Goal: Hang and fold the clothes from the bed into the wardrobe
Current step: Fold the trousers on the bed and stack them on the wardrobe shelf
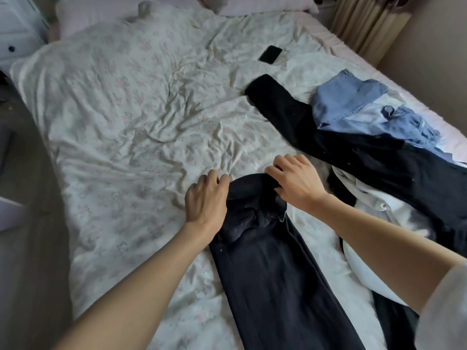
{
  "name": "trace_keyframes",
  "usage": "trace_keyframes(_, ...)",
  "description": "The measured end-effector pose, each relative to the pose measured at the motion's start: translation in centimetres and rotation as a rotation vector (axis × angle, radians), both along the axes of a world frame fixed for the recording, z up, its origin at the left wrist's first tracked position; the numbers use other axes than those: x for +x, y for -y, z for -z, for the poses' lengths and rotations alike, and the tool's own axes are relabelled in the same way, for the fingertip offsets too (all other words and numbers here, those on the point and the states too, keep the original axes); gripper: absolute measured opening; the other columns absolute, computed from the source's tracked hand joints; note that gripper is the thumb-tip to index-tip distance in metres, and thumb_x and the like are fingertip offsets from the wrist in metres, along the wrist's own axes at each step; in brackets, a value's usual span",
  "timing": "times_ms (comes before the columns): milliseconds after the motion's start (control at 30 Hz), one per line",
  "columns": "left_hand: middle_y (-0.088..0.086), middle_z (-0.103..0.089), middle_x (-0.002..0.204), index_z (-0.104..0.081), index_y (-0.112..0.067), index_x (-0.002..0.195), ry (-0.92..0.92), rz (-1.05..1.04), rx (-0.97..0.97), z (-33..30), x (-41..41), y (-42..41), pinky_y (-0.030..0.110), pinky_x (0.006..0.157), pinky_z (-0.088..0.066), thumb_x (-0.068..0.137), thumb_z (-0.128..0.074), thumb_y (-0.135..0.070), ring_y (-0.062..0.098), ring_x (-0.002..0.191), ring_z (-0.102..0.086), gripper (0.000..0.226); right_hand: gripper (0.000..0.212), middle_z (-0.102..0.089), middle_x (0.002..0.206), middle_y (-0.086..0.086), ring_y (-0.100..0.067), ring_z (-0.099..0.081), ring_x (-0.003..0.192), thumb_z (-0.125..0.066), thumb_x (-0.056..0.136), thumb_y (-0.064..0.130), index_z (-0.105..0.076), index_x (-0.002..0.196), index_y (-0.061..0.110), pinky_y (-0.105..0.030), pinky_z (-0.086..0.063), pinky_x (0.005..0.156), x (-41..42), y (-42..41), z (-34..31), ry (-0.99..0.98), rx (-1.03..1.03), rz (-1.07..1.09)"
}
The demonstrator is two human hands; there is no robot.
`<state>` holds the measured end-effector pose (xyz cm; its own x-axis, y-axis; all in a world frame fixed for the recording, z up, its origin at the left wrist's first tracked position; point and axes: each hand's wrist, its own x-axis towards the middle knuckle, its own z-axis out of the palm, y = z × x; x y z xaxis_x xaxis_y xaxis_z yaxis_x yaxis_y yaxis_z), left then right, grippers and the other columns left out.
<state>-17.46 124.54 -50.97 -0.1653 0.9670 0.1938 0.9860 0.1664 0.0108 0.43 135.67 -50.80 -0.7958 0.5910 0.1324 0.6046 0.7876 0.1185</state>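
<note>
A pair of black trousers (273, 269) lies lengthwise on the bed (126, 127), waistband toward the far side. My left hand (206, 199) grips the left end of the waistband with curled fingers. My right hand (294, 181) pinches the right end of the waistband. Further right lie a second black garment (336, 137), a light blue denim piece (353, 104) on top of it, and a white shirt (374, 210) close to my right forearm.
A black phone (270, 54) lies on the rumpled floral duvet toward the far side. Pillows (265, 5) sit at the head of the bed. Beige curtains (366, 24) hang at the far right; a white cabinet (15, 34) stands far left.
</note>
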Motion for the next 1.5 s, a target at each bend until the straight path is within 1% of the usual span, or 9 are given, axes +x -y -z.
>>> trace_keyframes(267,0.007,-0.056,0.081,-0.063,-0.010,0.088,0.222,0.190,-0.001,1.4,5.5,8.8,0.032,0.048,-0.045,0.041,-0.090,-0.011,0.025,0.060,-0.055,0.055,0.065,-0.062,0.098,-0.008,-0.028,-0.059,0.082,-0.082,0.045,0.011,-0.053,0.103,0.015,-0.035,-0.031,0.081,7.4,7.1,1.5,-0.037,-0.003,-0.062)
trace_keyframes(533,0.001,-0.057,0.088,-0.053,-0.015,0.102,0.319,0.276,-0.248,7.0,12.5,17.0,0.030,0.052,-0.047,0.041,-0.083,0.000,0.020,0.071,-0.057,0.070,0.082,-0.066,0.113,-0.002,-0.024,-0.055,0.094,-0.089,0.038,0.025,-0.049,0.108,0.015,-0.035,-0.046,0.075,15.0,15.1,6.0,0.160,-0.184,-0.074)
trace_keyframes(633,0.005,-0.055,0.115,-0.051,-0.014,0.122,0.381,0.294,-0.532,8.6,13.7,19.3,0.033,0.074,-0.051,0.057,-0.083,-0.007,0.024,0.104,-0.057,0.073,0.061,-0.064,0.119,0.000,-0.023,-0.062,0.090,-0.085,0.048,0.024,-0.065,0.106,0.018,-0.034,-0.054,0.066,17.2,18.4,9.0,0.208,-0.315,-0.025)
trace_keyframes(733,0.004,-0.025,0.148,-0.028,-0.017,0.144,0.410,0.340,-0.757,9.6,13.5,20.0,0.034,0.105,-0.034,0.092,-0.055,-0.016,0.022,0.140,-0.021,0.059,0.053,-0.065,0.119,0.001,-0.019,-0.064,0.088,-0.083,0.047,0.026,-0.072,0.099,0.019,-0.031,-0.055,0.064,17.5,20.3,10.6,0.243,-0.394,0.089)
trace_keyframes(933,0.013,-0.054,0.135,-0.057,-0.015,0.128,0.218,0.329,-0.467,11.1,11.0,17.3,0.056,0.098,-0.040,0.081,-0.063,-0.039,0.036,0.129,-0.046,0.052,0.043,-0.055,0.127,-0.010,-0.031,-0.056,0.108,-0.045,0.081,0.032,-0.061,0.117,0.015,-0.047,-0.035,0.100,14.1,21.0,10.4,0.152,-0.298,0.234)
trace_keyframes(1033,0.012,-0.034,0.150,-0.037,-0.017,0.143,0.162,0.164,-0.519,12.3,8.3,15.6,0.063,0.104,-0.026,0.088,-0.026,-0.050,0.033,0.140,-0.027,0.066,0.054,-0.037,0.148,-0.012,-0.033,-0.036,0.134,-0.034,0.088,0.038,-0.042,0.140,0.024,-0.056,-0.021,0.109,12.8,20.5,11.2,0.184,-0.359,0.235)
trace_keyframes(1167,-0.001,0.020,0.156,0.020,-0.020,0.143,0.205,0.045,-0.683,14.1,6.3,13.5,0.056,0.114,0.003,0.079,0.009,-0.064,0.011,0.137,0.026,0.078,0.056,-0.026,0.154,-0.004,-0.030,-0.026,0.141,-0.020,0.093,0.047,-0.023,0.147,0.033,-0.049,-0.014,0.115,12.4,17.9,13.2,0.278,-0.518,0.282)
trace_keyframes(1300,0.003,0.017,0.158,0.013,-0.018,0.149,0.281,-0.058,-0.673,13.3,6.1,9.3,0.054,0.113,0.008,0.087,-0.035,-0.068,0.023,0.144,0.018,0.093,0.062,0.028,0.146,0.014,-0.021,0.028,0.136,0.010,0.080,0.058,0.019,0.139,0.044,-0.042,0.011,0.115,12.4,16.4,14.3,0.239,-0.648,0.301)
trace_keyframes(1500,-0.001,-0.055,0.131,-0.045,-0.023,0.137,0.914,-0.263,-0.831,12.1,1.6,4.2,0.037,0.101,-0.043,0.072,-0.076,-0.044,0.019,0.117,-0.052,0.075,0.050,-0.009,0.156,0.007,-0.025,0.003,0.144,-0.031,0.096,0.032,-0.029,0.146,0.029,-0.036,0.005,0.114,13.6,17.1,12.7,0.046,-0.690,0.259)
